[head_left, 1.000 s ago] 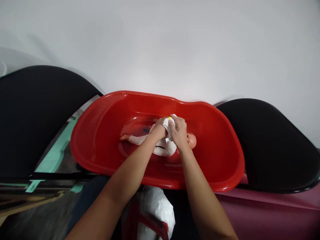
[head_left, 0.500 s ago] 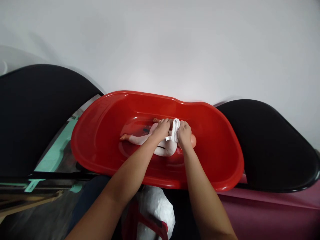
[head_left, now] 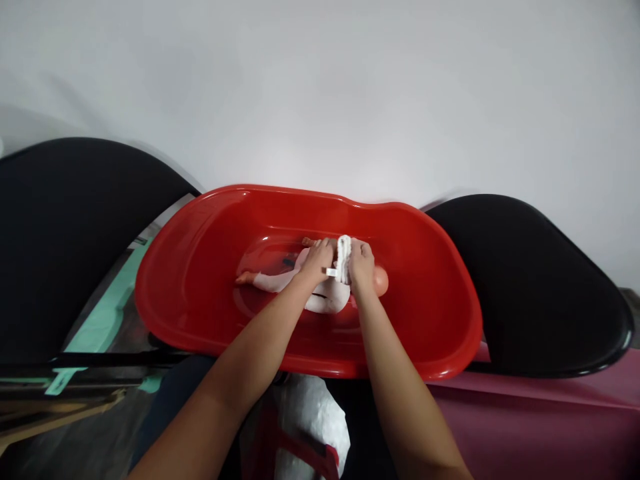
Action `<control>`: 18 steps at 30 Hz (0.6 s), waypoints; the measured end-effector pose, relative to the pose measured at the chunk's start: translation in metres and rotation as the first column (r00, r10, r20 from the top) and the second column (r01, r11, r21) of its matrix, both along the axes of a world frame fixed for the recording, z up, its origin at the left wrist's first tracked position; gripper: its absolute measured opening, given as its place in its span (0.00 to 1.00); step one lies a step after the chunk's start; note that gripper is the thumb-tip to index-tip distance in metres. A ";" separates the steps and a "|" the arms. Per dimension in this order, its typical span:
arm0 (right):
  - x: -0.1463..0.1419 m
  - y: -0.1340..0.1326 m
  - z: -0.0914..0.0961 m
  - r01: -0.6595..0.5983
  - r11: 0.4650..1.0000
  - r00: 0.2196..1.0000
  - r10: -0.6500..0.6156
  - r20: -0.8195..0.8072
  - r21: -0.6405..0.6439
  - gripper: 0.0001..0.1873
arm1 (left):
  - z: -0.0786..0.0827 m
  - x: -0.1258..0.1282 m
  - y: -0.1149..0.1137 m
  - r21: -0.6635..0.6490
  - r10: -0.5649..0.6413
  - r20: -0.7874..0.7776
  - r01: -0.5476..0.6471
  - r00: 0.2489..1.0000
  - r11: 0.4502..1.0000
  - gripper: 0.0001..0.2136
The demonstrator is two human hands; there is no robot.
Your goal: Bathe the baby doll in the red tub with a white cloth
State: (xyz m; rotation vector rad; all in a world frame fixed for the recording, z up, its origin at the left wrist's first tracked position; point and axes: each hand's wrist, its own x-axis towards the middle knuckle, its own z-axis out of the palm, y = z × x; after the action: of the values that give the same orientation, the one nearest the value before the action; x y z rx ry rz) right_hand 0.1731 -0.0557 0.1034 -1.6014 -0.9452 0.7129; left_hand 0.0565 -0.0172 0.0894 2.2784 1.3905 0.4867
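White cloth [head_left: 343, 259] now folded, edges up; second ago, bunched with yellow patch showing! Right hand [head_left: 362, 261] curled, pinching it; left hand [head_left: 317, 260] bent over doll [head_left: 327, 303] just across, its hold hidden, can't tell. Cloth sits between them, above doll, within red tub [head_left: 425, 300]: thick, layered, looped at far end, pale tag [head_left: 331, 272] poking toward left hand.

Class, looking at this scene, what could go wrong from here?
1. The white cloth sits bunched at the right hand, above the doll; if the grip loosened, it might drop onto the doll.
2. The tag sticks out towards the left hand and could catch on its fingers.
3. The right hand hides part of the doll's head, so a bump there might go unseen.
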 end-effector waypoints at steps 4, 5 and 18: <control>-0.005 -0.011 0.006 -0.088 0.996 0.846 0.067 0.530 0.013 0.25 | 0.000 0.000 -0.001 -0.010 0.017 -0.013 -0.017 1.000 1.000 0.14; -0.005 -0.012 0.006 -0.124 0.992 0.790 0.096 0.605 0.004 0.25 | 0.000 -0.001 -0.001 -0.011 0.012 -0.018 -0.012 1.000 1.000 0.15; 0.016 0.002 -0.005 0.044 0.993 0.960 -0.012 0.281 -0.108 0.14 | 0.003 -0.006 -0.005 0.097 -0.128 -0.053 0.133 0.990 0.986 0.09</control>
State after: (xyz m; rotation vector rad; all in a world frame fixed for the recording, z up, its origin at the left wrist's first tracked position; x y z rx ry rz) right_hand 0.1887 -0.0542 0.0979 -1.8465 -1.0987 0.5352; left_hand 0.0505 -0.0217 0.0919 2.4577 1.2539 0.4735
